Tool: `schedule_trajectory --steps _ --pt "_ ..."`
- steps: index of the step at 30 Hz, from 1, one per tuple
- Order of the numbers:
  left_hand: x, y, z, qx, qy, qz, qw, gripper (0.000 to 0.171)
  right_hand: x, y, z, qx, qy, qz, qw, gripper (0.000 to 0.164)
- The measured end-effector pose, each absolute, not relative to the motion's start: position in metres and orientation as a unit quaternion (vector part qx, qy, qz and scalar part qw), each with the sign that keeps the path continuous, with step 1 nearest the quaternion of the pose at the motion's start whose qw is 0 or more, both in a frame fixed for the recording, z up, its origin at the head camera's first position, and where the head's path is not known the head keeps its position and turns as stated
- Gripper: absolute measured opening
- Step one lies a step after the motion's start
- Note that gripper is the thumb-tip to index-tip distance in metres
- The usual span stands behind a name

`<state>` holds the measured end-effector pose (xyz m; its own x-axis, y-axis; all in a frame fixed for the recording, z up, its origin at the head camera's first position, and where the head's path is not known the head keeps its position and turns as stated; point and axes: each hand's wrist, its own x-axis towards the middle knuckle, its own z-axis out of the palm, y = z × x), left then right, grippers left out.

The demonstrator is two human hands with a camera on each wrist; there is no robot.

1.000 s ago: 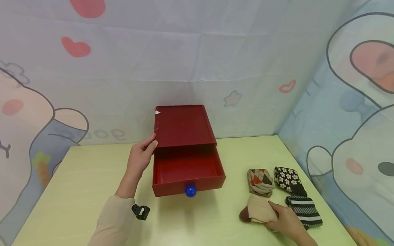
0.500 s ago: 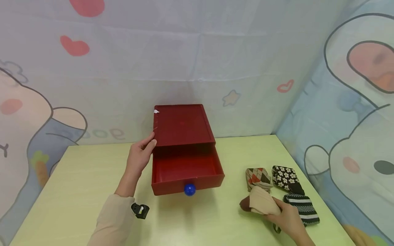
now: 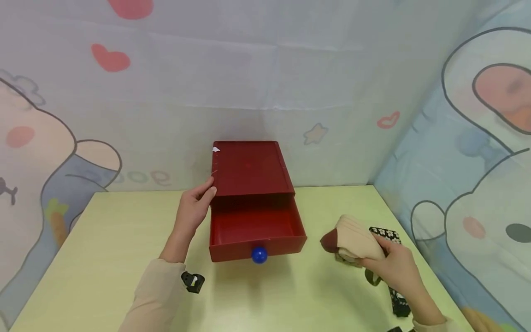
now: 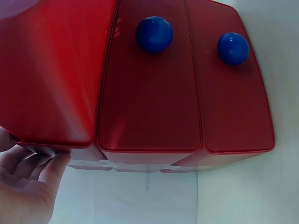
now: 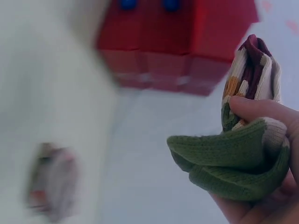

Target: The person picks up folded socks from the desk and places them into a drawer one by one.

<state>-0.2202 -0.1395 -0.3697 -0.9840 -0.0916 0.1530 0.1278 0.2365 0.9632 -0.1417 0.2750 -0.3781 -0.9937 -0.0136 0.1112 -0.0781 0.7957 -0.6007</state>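
Observation:
My left hand (image 3: 192,210) grips the upper left edge of a red drawer cabinet (image 3: 250,166). Its fingers and thumb lie at the front corner in the left wrist view. The top drawer (image 3: 257,249), with a blue knob (image 3: 259,255), is pulled out, and its visible inside is bare. Over the right side of the table, my right hand (image 3: 396,265) holds a folded sock (image 3: 358,237), cream with a burgundy toe. The right wrist view also shows green and orange parts of it, pinched between thumb and fingers.
Beneath the held sock, a folded argyle sock (image 3: 348,259) is mostly hidden. A black flowered sock (image 3: 386,234) and a black striped sock (image 3: 399,304) lie partly behind my right hand. Printed cloth (image 3: 265,83) hangs behind the pale table (image 3: 124,240).
My right hand has lifted the cream sock off the table and moved it up and away, now over the argyle sock. The left hand stays on the cabinet.

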Motion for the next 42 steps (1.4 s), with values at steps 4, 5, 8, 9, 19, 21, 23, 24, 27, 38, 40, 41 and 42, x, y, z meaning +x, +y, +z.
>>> schedule_trajectory --steps 4,5,8,9,19,21,23,24,27,38,40,41,42 --pt "-0.223 -0.135 -0.372 -0.012 -0.783 -0.615 0.086 0.043 -0.156 0.257 -0.339 0.072 -0.942 0.319 0.071 0.064" --pt "-0.223 -0.134 -0.373 -0.011 -0.784 -0.615 0.086 0.043 -0.159 0.25 -0.33 0.083 -0.94 0.323 0.071 0.063" --pt "-0.226 -0.131 -0.376 -0.007 -0.784 -0.614 0.087 0.042 -0.169 0.227 -0.308 0.127 -0.933 0.33 0.073 0.061" --pt "-0.226 -0.13 -0.377 -0.007 -0.784 -0.615 0.089 0.042 -0.172 0.218 -0.302 0.141 -0.931 0.329 0.071 0.059" --pt "-0.231 -0.122 -0.382 -0.006 -0.781 -0.618 0.09 0.042 -0.206 0.147 -0.298 0.222 -0.915 0.337 -0.017 0.048" --pt "-0.232 -0.121 -0.383 -0.005 -0.78 -0.619 0.088 0.042 -0.212 0.139 -0.301 0.24 -0.912 0.332 -0.025 0.044" --pt "-0.232 -0.119 -0.385 -0.001 -0.779 -0.62 0.088 0.042 -0.216 0.132 -0.304 0.254 -0.912 0.322 -0.034 0.043" --pt "-0.233 -0.119 -0.386 0.0 -0.779 -0.621 0.089 0.042 -0.218 0.129 -0.306 0.258 -0.913 0.315 -0.039 0.043" --pt "-0.233 -0.117 -0.388 0.002 -0.779 -0.62 0.093 0.042 -0.222 0.122 -0.311 0.265 -0.918 0.292 -0.051 0.041" --pt "-0.234 -0.115 -0.386 -0.013 -0.777 -0.619 0.109 0.041 -0.231 0.104 -0.332 0.292 -0.916 0.261 -0.089 0.033" --pt "-0.234 -0.115 -0.387 -0.015 -0.777 -0.619 0.111 0.041 -0.231 0.1 -0.335 0.31 -0.916 0.242 -0.083 0.03" --pt "-0.234 -0.115 -0.387 -0.017 -0.776 -0.621 0.112 0.041 -0.231 0.098 -0.337 0.316 -0.915 0.235 -0.081 0.029" --pt "-0.233 -0.114 -0.387 -0.02 -0.776 -0.62 0.114 0.04 -0.231 0.097 -0.338 0.324 -0.915 0.228 -0.079 0.028"
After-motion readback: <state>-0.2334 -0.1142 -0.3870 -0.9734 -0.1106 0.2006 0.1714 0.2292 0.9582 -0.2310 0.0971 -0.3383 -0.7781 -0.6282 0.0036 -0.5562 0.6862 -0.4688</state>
